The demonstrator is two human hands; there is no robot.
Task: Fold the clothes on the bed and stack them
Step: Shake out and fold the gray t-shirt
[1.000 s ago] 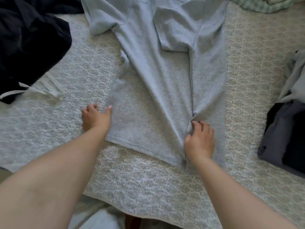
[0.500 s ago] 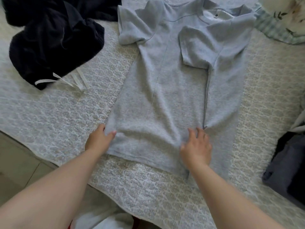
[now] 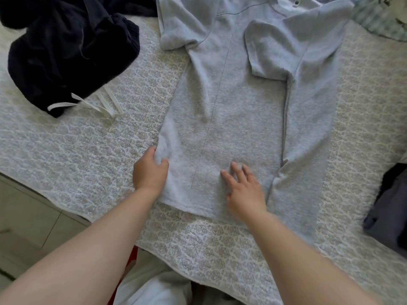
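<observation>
1. Head view: light grey short-sleeved shirt (image 3: 248, 119) spread flat along the middle of the bed (image 3: 88, 150), collar at the far end, hem at the near end.
2. Right side of the shirt already folded inward, its sleeve lying flat across the chest; a long straight fold edge running from there down to the hem.
3. Left sleeve unfolded, bunched slightly at the far left of the shirt; a faint vertical crease down the left half of the body.
4. Left hand (image 3: 149, 172) at the shirt's near left edge, fingers and thumb curled, pinching a fold of the grey fabric.
5. Right hand (image 3: 244, 190) resting flat on the shirt near the hem, fingers straight and spread, holding nothing.
6. Dark navy garment (image 3: 66, 47) with white drawstrings (image 3: 99, 104) heaped at the far left, apart from the shirt.
7. Dark folded clothes (image 3: 389, 212) at the near right edge of the bed.
8. Pale green checked cloth (image 3: 374, 20) at the far right corner.
</observation>
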